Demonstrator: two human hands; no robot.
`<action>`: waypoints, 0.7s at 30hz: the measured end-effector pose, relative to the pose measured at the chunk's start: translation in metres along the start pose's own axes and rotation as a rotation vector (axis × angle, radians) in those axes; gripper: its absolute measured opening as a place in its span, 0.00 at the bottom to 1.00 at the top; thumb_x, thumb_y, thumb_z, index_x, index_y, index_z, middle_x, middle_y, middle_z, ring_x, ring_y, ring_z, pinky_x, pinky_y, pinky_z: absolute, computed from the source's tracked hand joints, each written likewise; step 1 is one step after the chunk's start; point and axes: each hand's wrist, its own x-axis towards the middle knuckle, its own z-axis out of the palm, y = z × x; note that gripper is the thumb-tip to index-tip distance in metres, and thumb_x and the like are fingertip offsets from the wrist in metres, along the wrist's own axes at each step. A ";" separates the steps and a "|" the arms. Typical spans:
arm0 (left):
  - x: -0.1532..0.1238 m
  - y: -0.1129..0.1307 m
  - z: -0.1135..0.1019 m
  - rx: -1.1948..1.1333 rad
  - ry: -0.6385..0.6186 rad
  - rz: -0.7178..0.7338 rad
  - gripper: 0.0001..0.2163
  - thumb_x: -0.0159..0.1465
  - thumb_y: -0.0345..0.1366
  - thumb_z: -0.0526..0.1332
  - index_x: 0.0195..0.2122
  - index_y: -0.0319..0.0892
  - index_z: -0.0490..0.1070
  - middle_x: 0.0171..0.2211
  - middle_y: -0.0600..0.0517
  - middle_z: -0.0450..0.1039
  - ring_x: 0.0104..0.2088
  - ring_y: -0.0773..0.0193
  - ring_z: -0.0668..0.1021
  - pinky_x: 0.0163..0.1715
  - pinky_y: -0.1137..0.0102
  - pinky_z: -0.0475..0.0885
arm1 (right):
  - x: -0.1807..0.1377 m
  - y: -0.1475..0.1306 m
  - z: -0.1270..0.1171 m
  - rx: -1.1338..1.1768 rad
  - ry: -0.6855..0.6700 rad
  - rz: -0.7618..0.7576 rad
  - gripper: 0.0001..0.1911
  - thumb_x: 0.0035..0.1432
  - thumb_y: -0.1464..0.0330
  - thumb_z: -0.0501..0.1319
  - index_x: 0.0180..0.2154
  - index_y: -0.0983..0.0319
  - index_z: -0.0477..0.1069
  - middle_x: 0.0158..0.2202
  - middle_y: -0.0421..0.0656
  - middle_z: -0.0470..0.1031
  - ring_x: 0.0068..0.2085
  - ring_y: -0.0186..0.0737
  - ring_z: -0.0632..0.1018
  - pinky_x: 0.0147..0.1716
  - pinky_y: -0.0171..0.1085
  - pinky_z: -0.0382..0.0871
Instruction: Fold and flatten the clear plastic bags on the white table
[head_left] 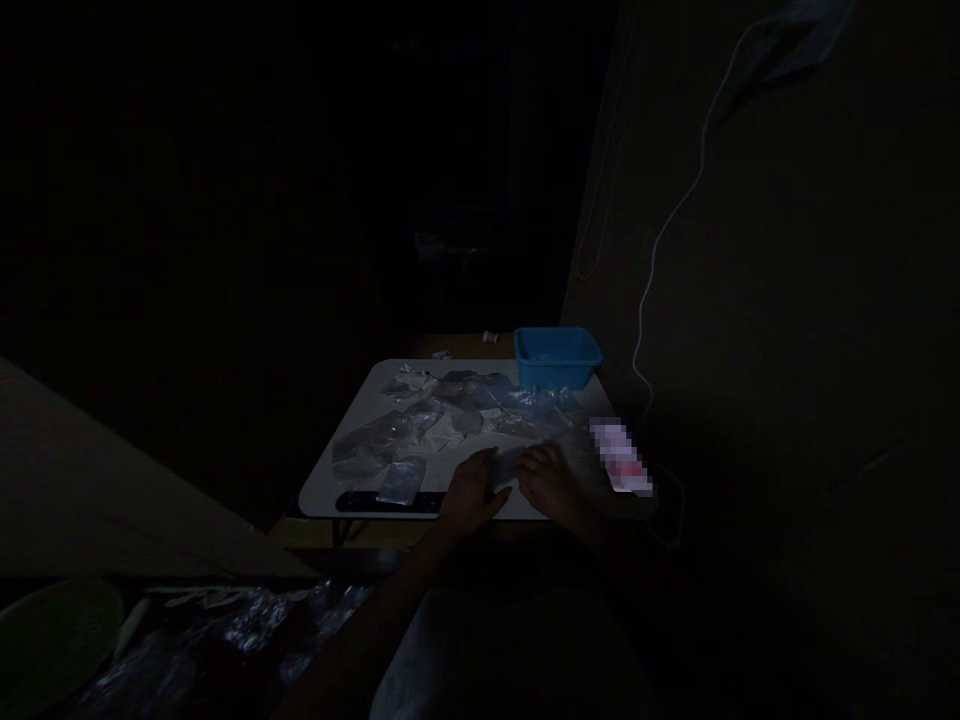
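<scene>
The scene is very dark. My left hand [470, 492] lies flat on a small white table [324, 490], fingers stretched toward a clear plastic bag [512, 462] between my two hands. My right hand [549, 478] rests next to it on the same bag, fingers curled down onto the plastic; whether they grip it is unclear. Several clear plastic bags [420, 425] are spread over the table beyond my hands. One small bag [401, 480] lies left of my left hand, near a dark strip [352, 501] at the table's front edge.
A blue plastic tub [556, 357] stands at the table's far right corner. A white cable [660, 235] hangs down the wall on the right. Crumpled plastic [247, 625] and a green basket [52, 640] sit at lower left. A blurred white-and-red item [621, 457] lies at the table's right edge.
</scene>
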 end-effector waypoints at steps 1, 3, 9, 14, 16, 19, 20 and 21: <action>0.000 -0.001 0.001 -0.021 0.005 0.001 0.20 0.57 0.40 0.54 0.49 0.39 0.61 0.51 0.44 0.62 0.52 0.57 0.63 0.49 0.59 0.60 | 0.000 -0.001 -0.001 0.015 0.011 0.001 0.10 0.53 0.73 0.51 0.33 0.60 0.71 0.37 0.43 0.72 0.43 0.40 0.66 0.47 0.41 0.51; 0.001 -0.005 0.003 -0.071 0.019 -0.008 0.16 0.58 0.37 0.53 0.47 0.39 0.64 0.48 0.45 0.66 0.50 0.58 0.66 0.49 0.60 0.61 | 0.000 -0.002 -0.004 0.056 0.041 0.006 0.10 0.53 0.72 0.51 0.33 0.60 0.70 0.36 0.43 0.72 0.42 0.39 0.67 0.47 0.41 0.51; 0.004 -0.016 0.005 -0.403 0.109 -0.154 0.11 0.58 0.34 0.50 0.33 0.40 0.71 0.37 0.49 0.74 0.39 0.63 0.74 0.42 0.66 0.67 | 0.003 -0.002 0.002 0.237 0.123 0.128 0.14 0.48 0.69 0.55 0.39 0.59 0.69 0.39 0.43 0.73 0.44 0.41 0.68 0.47 0.43 0.53; 0.010 -0.015 0.004 -0.676 0.099 -0.441 0.09 0.54 0.34 0.55 0.34 0.38 0.69 0.29 0.51 0.74 0.30 0.65 0.75 0.30 0.71 0.70 | 0.019 0.012 0.020 0.600 0.094 0.376 0.14 0.48 0.73 0.50 0.34 0.63 0.71 0.32 0.43 0.75 0.33 0.38 0.74 0.34 0.36 0.66; 0.012 -0.015 0.004 -0.755 0.096 -0.506 0.11 0.51 0.32 0.57 0.37 0.37 0.68 0.27 0.53 0.74 0.27 0.66 0.75 0.27 0.73 0.70 | 0.024 0.020 0.023 0.635 0.092 0.406 0.15 0.47 0.75 0.49 0.36 0.64 0.70 0.33 0.43 0.75 0.33 0.38 0.74 0.31 0.34 0.68; 0.013 -0.018 0.005 -0.778 0.109 -0.555 0.14 0.50 0.29 0.57 0.39 0.36 0.66 0.23 0.55 0.72 0.23 0.68 0.74 0.24 0.74 0.69 | 0.027 0.028 0.025 0.633 0.093 0.435 0.15 0.46 0.76 0.50 0.36 0.65 0.70 0.34 0.45 0.75 0.33 0.38 0.75 0.30 0.33 0.68; 0.012 -0.020 0.004 -0.754 0.118 -0.547 0.14 0.51 0.29 0.56 0.40 0.36 0.66 0.23 0.55 0.72 0.23 0.69 0.73 0.24 0.75 0.69 | 0.026 0.029 0.026 0.632 0.091 0.447 0.15 0.45 0.76 0.50 0.36 0.66 0.70 0.33 0.45 0.75 0.32 0.38 0.75 0.29 0.33 0.68; 0.012 -0.021 0.003 -0.713 0.131 -0.527 0.14 0.52 0.30 0.56 0.40 0.37 0.66 0.24 0.54 0.72 0.24 0.68 0.74 0.24 0.74 0.69 | 0.026 0.030 0.026 0.631 0.088 0.458 0.15 0.45 0.77 0.50 0.36 0.66 0.70 0.33 0.45 0.75 0.32 0.38 0.75 0.29 0.32 0.68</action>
